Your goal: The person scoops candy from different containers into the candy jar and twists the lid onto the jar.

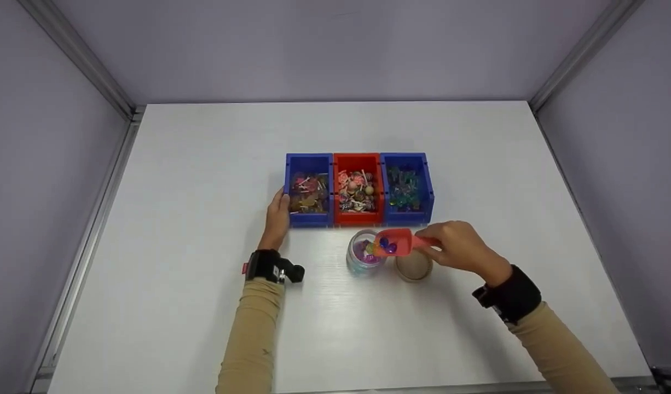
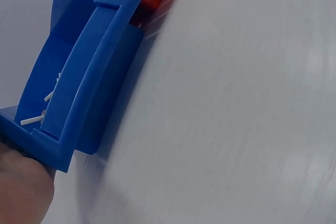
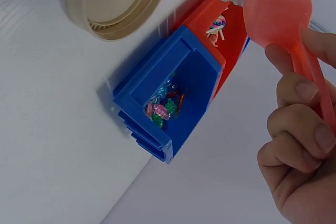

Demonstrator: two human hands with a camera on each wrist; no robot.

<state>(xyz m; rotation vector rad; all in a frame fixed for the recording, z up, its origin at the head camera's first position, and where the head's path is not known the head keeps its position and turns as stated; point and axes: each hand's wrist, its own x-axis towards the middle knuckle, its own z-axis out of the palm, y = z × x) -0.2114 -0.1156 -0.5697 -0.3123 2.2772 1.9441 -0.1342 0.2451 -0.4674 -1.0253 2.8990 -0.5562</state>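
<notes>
- Red plastic scoop, right of centre in the head view, holds dark blue and purple translucent pieces; its front edge overlaps the jar's mouth, with yellow and orange pieces near that edge.
- Right hand, right of centre: its fingers curl round the scoop's handle, as the right wrist view also shows.
- Clear jar, just below the centre of the frame, stands upright and uncovered, with pink and purple pieces in its mouth.
- Beige round lid, right of the jar and partly below the scoop, lies with its inside facing up.
- Left hand, left of centre, touches the outer side of the left blue bin; I cannot tell whether its fingers grip, as the bin hides part of them.
- That bin contains white-stick lollipops and amber pieces; the red bin beside it, at the centre, contains lollipops with pink and pale heads; the right blue bin contains mostly teal and green pieces.
- White table fills the lower frame; tan sleeves enter from the bottom.
</notes>
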